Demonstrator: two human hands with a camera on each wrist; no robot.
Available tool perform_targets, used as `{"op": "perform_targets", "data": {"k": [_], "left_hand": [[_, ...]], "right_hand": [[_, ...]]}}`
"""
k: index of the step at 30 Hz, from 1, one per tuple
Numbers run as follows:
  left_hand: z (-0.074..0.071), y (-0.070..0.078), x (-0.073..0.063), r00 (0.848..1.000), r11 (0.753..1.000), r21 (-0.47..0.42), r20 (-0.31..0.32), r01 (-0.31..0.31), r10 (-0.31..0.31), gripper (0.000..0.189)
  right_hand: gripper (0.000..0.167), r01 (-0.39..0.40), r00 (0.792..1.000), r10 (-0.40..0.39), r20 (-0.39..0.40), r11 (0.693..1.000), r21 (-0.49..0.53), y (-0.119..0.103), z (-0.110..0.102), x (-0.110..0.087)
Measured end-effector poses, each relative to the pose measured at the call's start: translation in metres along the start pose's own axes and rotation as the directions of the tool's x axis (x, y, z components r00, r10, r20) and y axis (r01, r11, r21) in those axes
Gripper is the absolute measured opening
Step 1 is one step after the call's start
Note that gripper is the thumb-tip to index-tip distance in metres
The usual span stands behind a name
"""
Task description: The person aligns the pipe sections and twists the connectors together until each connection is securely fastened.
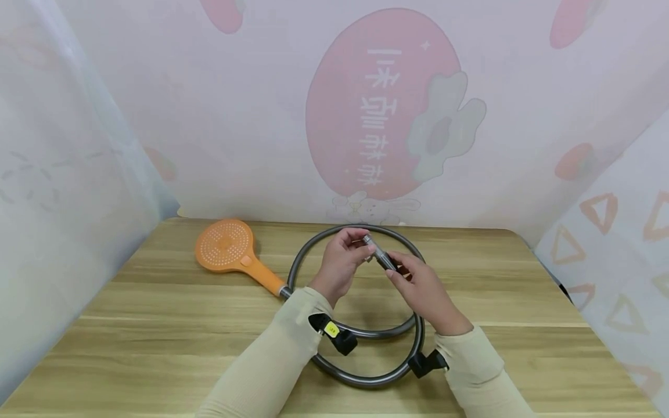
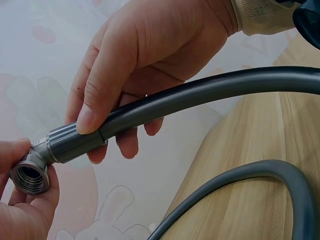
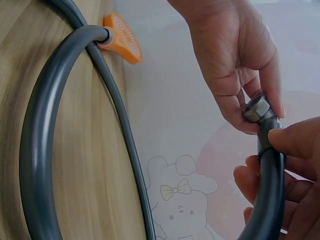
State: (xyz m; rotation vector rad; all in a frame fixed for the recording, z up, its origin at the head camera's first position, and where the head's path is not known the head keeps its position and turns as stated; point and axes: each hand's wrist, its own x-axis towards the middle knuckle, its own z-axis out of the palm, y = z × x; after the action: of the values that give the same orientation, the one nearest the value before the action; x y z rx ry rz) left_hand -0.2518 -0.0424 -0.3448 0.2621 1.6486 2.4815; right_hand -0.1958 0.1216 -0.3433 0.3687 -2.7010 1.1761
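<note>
My left hand (image 1: 342,264) pinches a silver metal connector (image 1: 368,239) at the end of a dark grey shower hose (image 1: 366,382). In the left wrist view the connector (image 2: 41,156) bends like an elbow, and its round threaded opening faces the camera. My right hand (image 1: 425,290) grips the ribbed collar (image 2: 75,142) just behind it, thumb on top and fingers underneath. Both hands hold this end above the table. At the hose's other end an orange shower head (image 1: 225,247) lies with its perforated face up. In the right wrist view the connector's nut (image 3: 258,111) shows between the left fingers.
The hose lies in overlapping loops on the wooden table (image 1: 522,278), under and in front of the hands. Behind the table hangs a printed cloth (image 1: 251,116), with more cloth along both sides. Small black cameras (image 1: 342,339) sit on both wrists.
</note>
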Motion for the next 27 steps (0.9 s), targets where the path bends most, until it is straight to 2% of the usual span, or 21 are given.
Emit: {"op": "perform_targets", "data": {"k": [5,12,19,27], "left_hand": [[0.0,0.0,0.0,1.0,1.0,0.0,-0.004,0.001,-0.001,0.027],[0.001,0.0,0.001,1.0,1.0,-0.007,0.002,-0.008,0.008,0.03],[0.0,0.0,0.001,1.0,1.0,-0.012,-0.003,-0.008,0.008,0.031],[0.0,0.001,0.0,1.0,1.0,-0.007,-0.009,-0.001,0.001,0.032]], "right_hand": [[0.036,0.006,1.0,-0.006,-0.006,1.0,0.02,0.0,0.0,0.0],[0.047,-0.011,0.998,0.015,-0.063,0.999,0.053,0.001,0.003,-0.001],[0.041,0.025,0.99,-0.025,-0.136,1.0,0.004,0.0,0.009,-0.004],[0.034,0.025,0.985,-0.028,-0.168,0.999,-0.025,-0.004,0.011,-0.005]]}}
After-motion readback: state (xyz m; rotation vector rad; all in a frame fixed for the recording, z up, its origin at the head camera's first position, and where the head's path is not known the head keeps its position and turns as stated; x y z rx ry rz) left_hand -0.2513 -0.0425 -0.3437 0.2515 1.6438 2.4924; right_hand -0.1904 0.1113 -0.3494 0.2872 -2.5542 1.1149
